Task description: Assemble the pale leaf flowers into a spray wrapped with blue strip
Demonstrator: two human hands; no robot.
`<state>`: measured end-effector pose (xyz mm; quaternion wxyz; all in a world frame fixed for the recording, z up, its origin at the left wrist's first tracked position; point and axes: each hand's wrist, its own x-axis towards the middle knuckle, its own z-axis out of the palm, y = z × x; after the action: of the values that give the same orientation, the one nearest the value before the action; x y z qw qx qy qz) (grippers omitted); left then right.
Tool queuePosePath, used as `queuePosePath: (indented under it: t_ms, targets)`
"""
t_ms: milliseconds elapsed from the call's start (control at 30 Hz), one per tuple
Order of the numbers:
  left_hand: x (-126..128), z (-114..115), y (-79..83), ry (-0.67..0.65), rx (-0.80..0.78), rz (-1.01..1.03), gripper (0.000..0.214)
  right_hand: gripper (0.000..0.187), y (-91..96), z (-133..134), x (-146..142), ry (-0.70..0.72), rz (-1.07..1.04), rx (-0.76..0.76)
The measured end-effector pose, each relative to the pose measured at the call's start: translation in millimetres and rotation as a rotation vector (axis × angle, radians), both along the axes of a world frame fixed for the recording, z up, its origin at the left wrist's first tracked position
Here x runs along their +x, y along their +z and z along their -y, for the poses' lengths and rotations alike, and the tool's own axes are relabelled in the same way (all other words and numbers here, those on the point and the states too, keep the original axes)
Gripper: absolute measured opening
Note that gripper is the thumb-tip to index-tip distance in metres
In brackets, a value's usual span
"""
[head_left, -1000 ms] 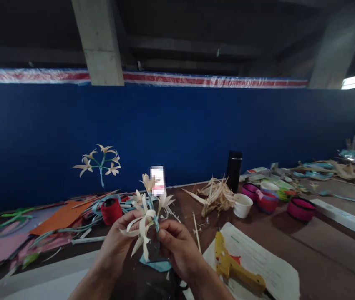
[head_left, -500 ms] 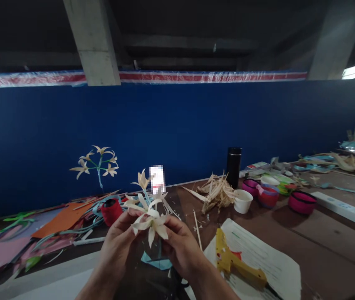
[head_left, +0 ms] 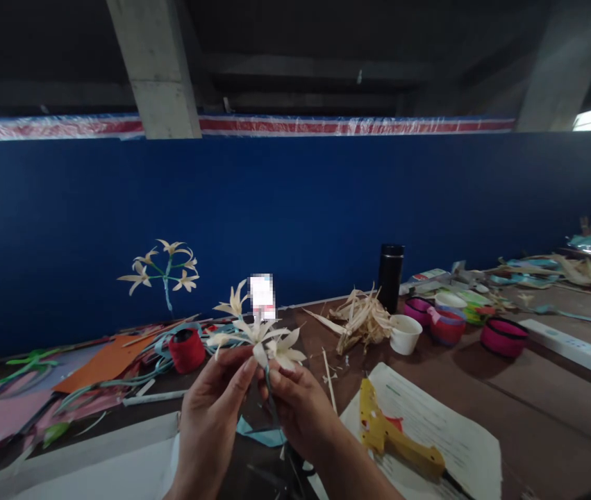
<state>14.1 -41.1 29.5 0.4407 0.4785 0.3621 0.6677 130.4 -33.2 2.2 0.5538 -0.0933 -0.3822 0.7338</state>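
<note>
Between my hands is a spray of pale artificial flowers on a thin bluish stem. My left hand pinches the spray from the left, its thumb just below the middle bloom. My right hand has its fingers closed round the stem under the right-hand bloom. The fingertips partly hide the stem. Beneath the hands lies a piece of light blue paper, with dark objects below it that I cannot make out. A second flower spray stands upright at the back left.
Right of my hands, a yellow glue gun lies on a printed sheet. Behind are dried husks, a white cup, a black flask, small pink baskets and a power strip. A red spool stands left.
The spray has turned and tipped, so its blooms spread sideways and the stem below shows. My left hand has shifted slightly right, its thumb now raised at the blooms.
</note>
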Motion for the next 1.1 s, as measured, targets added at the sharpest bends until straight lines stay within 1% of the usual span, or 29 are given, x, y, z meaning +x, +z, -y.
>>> queuePosePath:
  t_ms: [100, 167, 267, 333, 467, 567, 733, 900, 1100]
  targets:
    - [0, 1, 0.9, 0.137, 0.020, -0.178, 0.028, 0.016, -2.7, -2, 0, -0.020, 0.004, -0.009]
    - [1, 2, 2.1, 0.220, 0.023, -0.245, 0.027, 0.016, -4.9, -3, -1, -0.043, 0.028, 0.005]
    - [3, 4, 3.1, 0.298, 0.025, -0.282, 0.026, 0.017, -7.5, -4, -1, -0.062, 0.081, 0.035]
    - [4, 5, 2.3, 0.323, 0.023, -0.285, 0.025, 0.018, -8.0, -5, -1, -0.070, 0.109, 0.052]
    - [4, 6, 0.5, 0.297, 0.011, -0.259, 0.027, 0.019, -6.8, -5, -2, -0.109, 0.141, 0.087]
    - [7, 7, 2.8, 0.264, 0.027, -0.203, 0.029, 0.021, -3.9, -4, -1, -0.133, 0.155, 0.106]
    - [9, 6, 7.2, 0.274, 0.024, -0.134, 0.029, 0.025, 3.2, 1, -1, -0.123, 0.168, 0.105]
    - [4, 3, 3.0, 0.256, -0.008, -0.247, 0.024, 0.024, 6.0, 2, 1, -0.158, 0.193, 0.090]
    - [2, 6, -3.2, 0.244, 0.067, -0.340, 0.016, 0.023, 5.0, -1, 1, -0.254, 0.247, 0.057]
